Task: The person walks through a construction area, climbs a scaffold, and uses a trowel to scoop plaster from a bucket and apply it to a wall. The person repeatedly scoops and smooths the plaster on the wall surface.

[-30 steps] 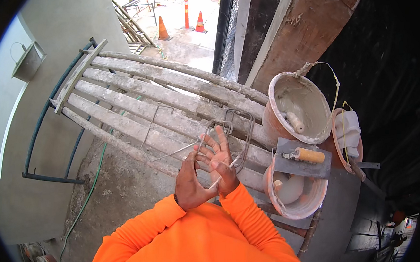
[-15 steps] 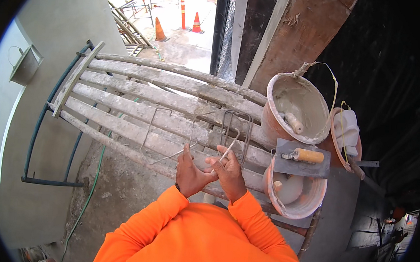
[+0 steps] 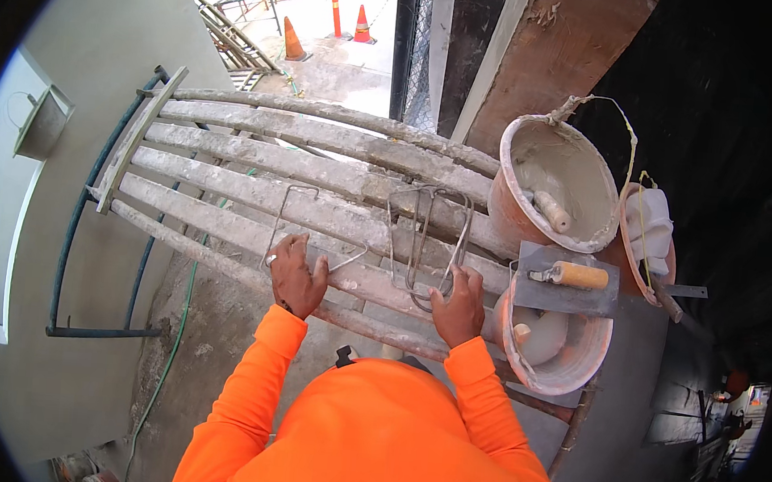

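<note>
- Two bare hands work over one surface [image 3: 231, 148] of six long, crusted bars; clock directions run from the picture's centre.
- Left hand [image 3: 298, 275], 8 o'clock: fingers curled beside one bent wire [image 3: 280, 211]; whether they grip it, one cannot tell.
- Right hand [image 3: 459, 307], 4 o'clock: fingers narrow, at the near end of a wire cluster [image 3: 416, 239]; a firm pinch cannot be made out. Its overlapping wires cannot be counted.
- Three orange-toned buckets: at 2 [image 3: 505, 209], 3 [image 3: 625, 255] and 4 o'clock [image 3: 597, 352].
- One wooden-handled trowel [image 3: 578, 275], 3 o'clock, lies across the lowest bucket.
- Two cones [image 3: 293, 42], 11 to 12 o'clock.
</note>
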`<state>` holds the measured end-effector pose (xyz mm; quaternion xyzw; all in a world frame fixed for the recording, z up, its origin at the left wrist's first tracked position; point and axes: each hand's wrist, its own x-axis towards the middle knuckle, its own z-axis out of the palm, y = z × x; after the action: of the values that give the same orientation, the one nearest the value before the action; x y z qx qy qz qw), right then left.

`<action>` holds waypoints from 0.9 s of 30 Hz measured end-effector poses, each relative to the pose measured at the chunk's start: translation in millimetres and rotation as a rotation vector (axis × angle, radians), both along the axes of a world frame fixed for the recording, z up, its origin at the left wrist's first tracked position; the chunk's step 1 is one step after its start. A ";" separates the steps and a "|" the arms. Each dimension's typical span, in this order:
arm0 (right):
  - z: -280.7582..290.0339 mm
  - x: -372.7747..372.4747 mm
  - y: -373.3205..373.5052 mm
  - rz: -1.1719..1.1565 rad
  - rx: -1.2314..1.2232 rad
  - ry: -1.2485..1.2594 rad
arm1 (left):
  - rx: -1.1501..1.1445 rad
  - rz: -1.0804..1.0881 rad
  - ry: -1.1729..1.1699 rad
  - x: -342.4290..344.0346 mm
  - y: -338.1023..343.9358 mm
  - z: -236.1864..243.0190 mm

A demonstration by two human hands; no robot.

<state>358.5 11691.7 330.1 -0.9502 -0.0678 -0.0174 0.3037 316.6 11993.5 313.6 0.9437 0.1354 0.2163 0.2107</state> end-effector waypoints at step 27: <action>-5.3 38.9 116.5 0.252 0.170 0.135 | -0.162 -0.035 -0.432 -19.5 57.2 11.5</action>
<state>397.5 11808.2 324.8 -0.9040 -0.1642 0.0788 0.3868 297.1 12050.6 325.0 0.8578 0.0878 0.3979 0.3133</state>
